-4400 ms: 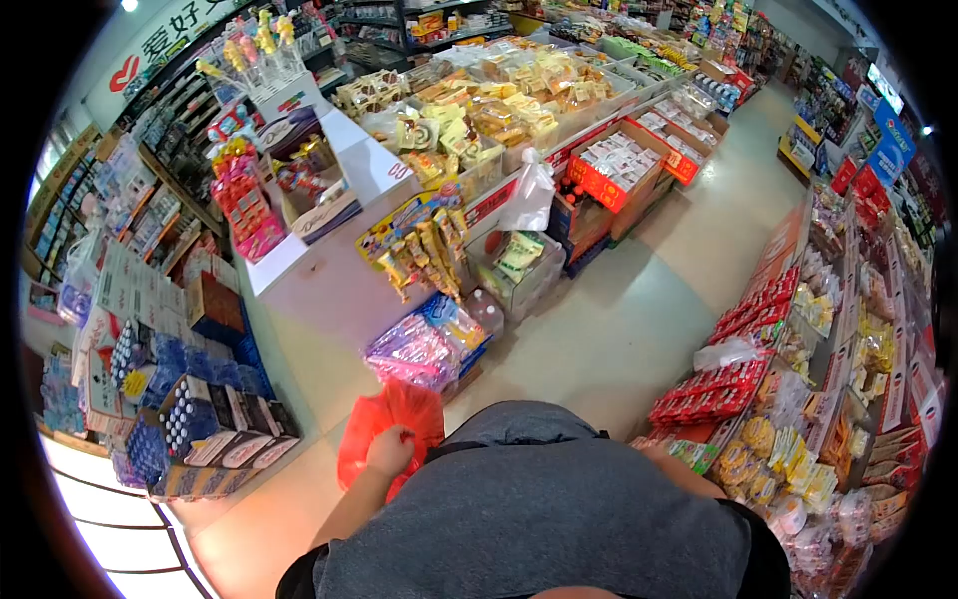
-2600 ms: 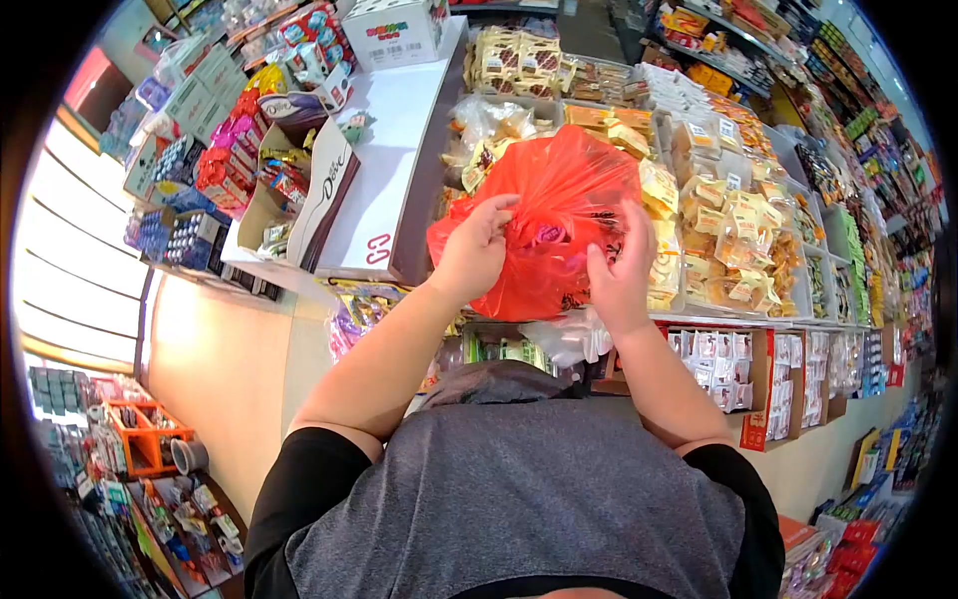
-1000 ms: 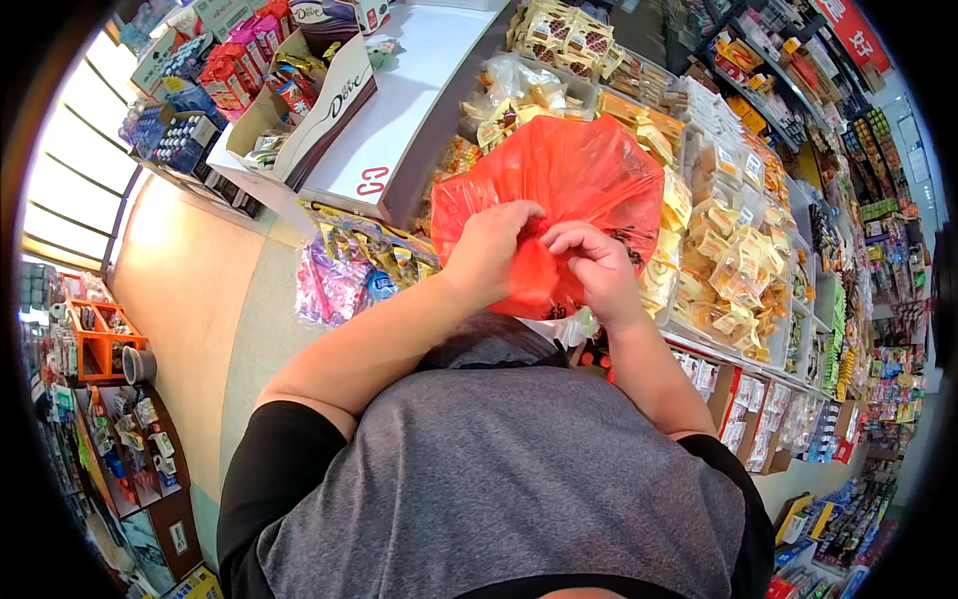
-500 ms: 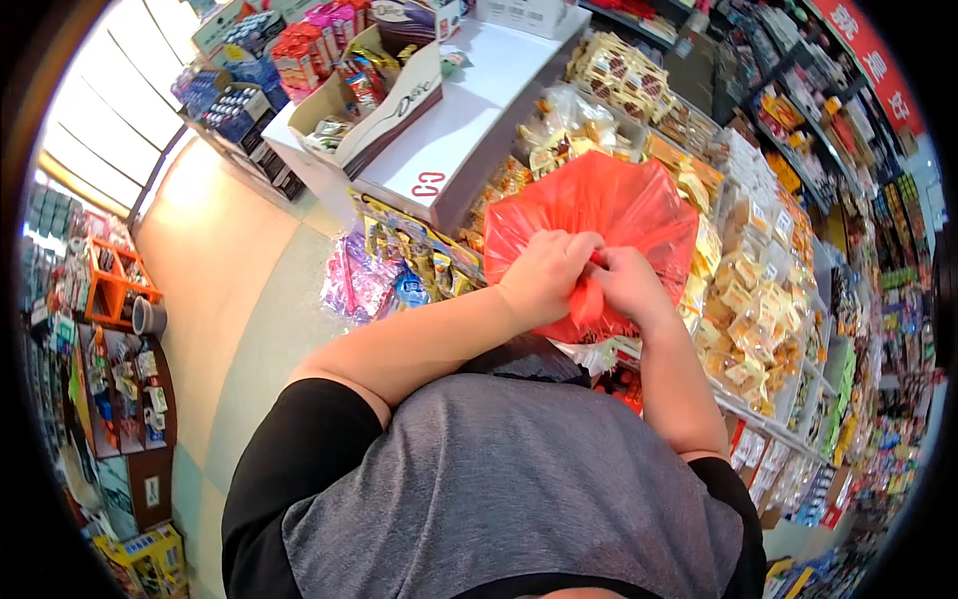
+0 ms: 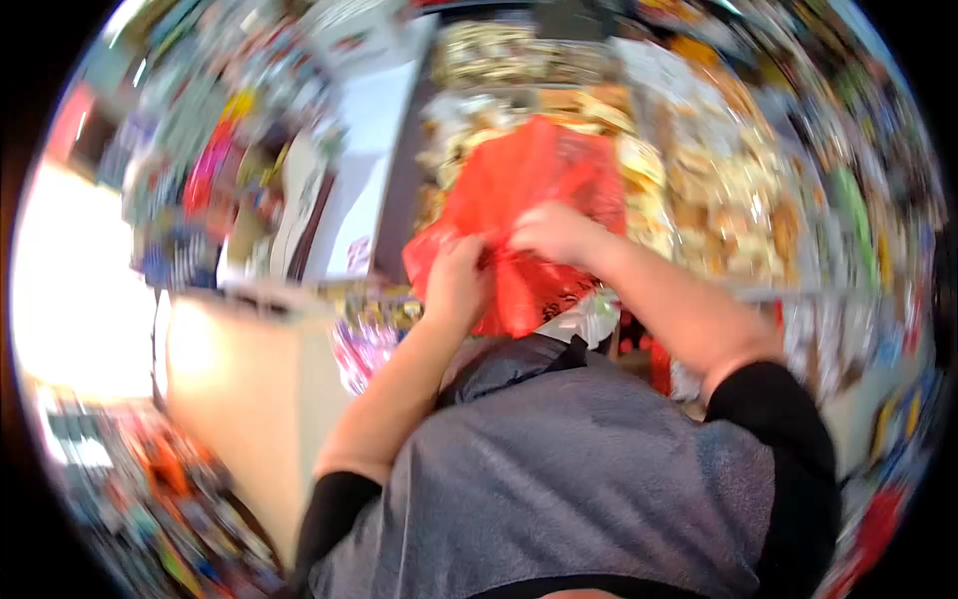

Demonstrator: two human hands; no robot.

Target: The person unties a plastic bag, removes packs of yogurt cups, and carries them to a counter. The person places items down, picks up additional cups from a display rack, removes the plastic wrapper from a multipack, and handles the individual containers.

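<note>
our left hand (image 5: 456, 285) is curled narrow, its fingers closed on the gathered plastic of a red bag (image 5: 579, 160). our right hand (image 5: 559, 235) is bent in over the same gather, just beside the left, and also closed on the plastic — though blur hides exactly where each fingertip pinches. the bag sits in front of our waist, over the near edge of the snack trays (image 5: 733, 200); we cannot tell whether it rests on them or hangs from our grip.

to work this gather well, we would pinch close to the bunched folds, pull with both hands evenly, and go gently, since such thin film probably stretches or tears under a sharp tug. bracing the bag's weight would likely spare the film — and free our fingers for finer work.

just below the bag, some white plastic (image 5: 584, 319) shows near our grey shirt (image 5: 569, 459). to the left stand a white counter top (image 5: 367, 170) and an open box (image 5: 299, 190), with a pink package (image 5: 364, 351) lower down, near the pale floor (image 5: 244, 369).
</note>
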